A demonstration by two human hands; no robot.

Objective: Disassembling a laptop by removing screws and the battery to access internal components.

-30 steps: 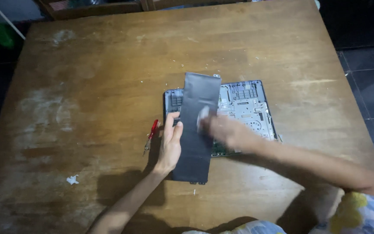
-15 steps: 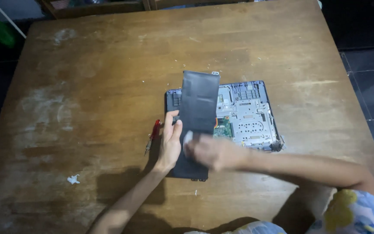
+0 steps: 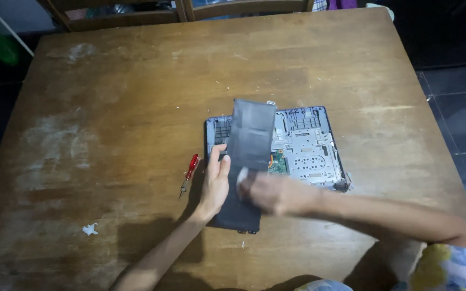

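Dark flat panel held up over an opened laptop base

The left hand (image 3: 215, 180) steadies the dark panel (image 3: 246, 161) by its left edge, grip closed on it; the blurred right hand (image 3: 268, 193) presses its lower face. It stands right of the desk (image 3: 109, 108) centre, over the laptop base (image 3: 303, 148). Best kept level, clear of the red screwdriver (image 3: 189, 173).
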